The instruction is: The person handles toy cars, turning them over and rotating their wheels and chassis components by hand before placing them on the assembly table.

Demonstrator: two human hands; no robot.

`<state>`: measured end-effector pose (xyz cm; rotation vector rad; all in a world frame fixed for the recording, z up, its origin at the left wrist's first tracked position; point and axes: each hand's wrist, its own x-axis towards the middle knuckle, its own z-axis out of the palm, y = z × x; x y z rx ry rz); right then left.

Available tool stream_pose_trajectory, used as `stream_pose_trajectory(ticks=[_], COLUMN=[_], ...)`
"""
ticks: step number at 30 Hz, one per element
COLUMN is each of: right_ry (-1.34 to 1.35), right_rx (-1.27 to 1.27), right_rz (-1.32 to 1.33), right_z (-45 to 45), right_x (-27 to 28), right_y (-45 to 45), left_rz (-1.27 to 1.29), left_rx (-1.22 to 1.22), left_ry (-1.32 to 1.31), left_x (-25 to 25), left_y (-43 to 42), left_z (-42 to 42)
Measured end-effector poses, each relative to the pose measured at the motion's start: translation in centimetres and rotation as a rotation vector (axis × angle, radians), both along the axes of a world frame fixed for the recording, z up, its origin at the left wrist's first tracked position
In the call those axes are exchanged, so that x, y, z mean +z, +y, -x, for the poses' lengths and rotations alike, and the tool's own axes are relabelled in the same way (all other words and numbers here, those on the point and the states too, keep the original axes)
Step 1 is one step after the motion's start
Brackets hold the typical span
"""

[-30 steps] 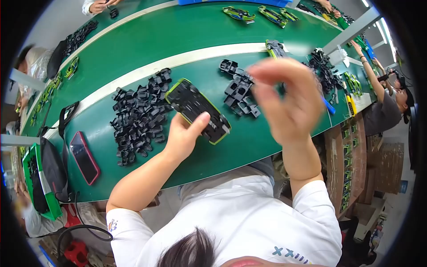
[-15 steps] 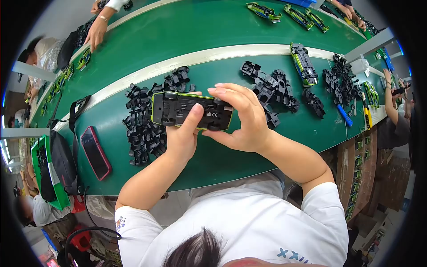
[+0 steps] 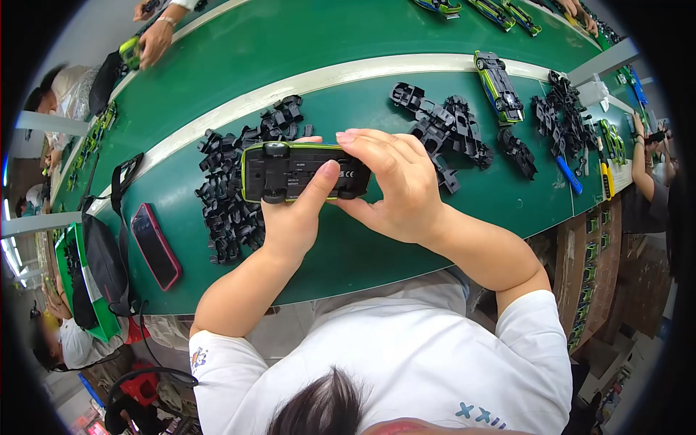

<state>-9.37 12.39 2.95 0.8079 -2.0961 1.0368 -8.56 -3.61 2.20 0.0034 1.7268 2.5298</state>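
Observation:
Upside down between my hands is a toy car [image 3: 293,170], its black underside with printed marks facing up and a green rim showing at the edges. My left hand [image 3: 293,225] grips it from below, thumb pressed across the underside. At its right end, my right hand [image 3: 399,181] closes over the car with fingers on top and thumb on the near side; that end is partly hidden. Left of the car lies a pile of small black plastic parts [image 3: 221,196]. Larger black plastic parts [image 3: 464,130] are heaped beyond my right hand.
Another overturned toy car [image 3: 499,87] lies at the back right, beside more black parts [image 3: 558,116]. A blue-handled tool [image 3: 569,175] and a yellow-handled tool [image 3: 607,177] are at the right. A phone [image 3: 156,246] and black bag [image 3: 104,254] are left. A co-worker's hand [image 3: 156,42] is across the bench.
The toy car has shifted slightly left, and my right fingers cover more of its right end. Across the bench, the co-worker's hand has moved up, beside a green car.

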Motion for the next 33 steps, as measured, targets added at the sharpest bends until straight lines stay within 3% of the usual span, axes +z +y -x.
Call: stream_pose_trajectory(ticks=[4, 7, 13, 16, 20, 24, 27, 33], right_ry=[-0.141, -0.029, -0.063, -0.179, -0.061, -0.225, -0.373, -0.345], right_rx=[0.028, 0.017, -0.005, 0.114, 0.201, 0.328, 0.305, 0.122], right_rz=[0.088, 0.101, 0.152, 0.202, 0.166, 0.405, 0.442, 0.352], right_z=[-0.5, -0.2, -0.2, -0.4, 0.5, -0.7, -1.3, -0.8], right_x=[0.3, -0.3, -0.8, -0.1, 0.0, -0.3, -0.3, 0.2], right_y=[0.1, -0.2, -0.6, -0.3, 1.1, 1.2, 1.3, 0.7], left_rz=[-0.107, -0.073, -0.193, -0.186, -0.196, -0.226, -0.087, 0.11], left_rx=[-0.054, -0.055, -0.104, -0.095, -0.095, -0.18, -0.173, -0.038], left_ry=[-0.127, -0.067, -0.109, -0.169, -0.139, -0.118, -0.068, 0.091], left_x=[1.0, 0.7, 0.9, 0.8, 0.7, 1.3, 1.0, 0.8], left_y=[-0.4, -0.5, 0.0, -0.3, -1.1, -1.7, -1.7, -1.5], left_z=[-0.2, -0.2, 0.1, 0.2, 0.7, 0.9, 0.7, 0.5])
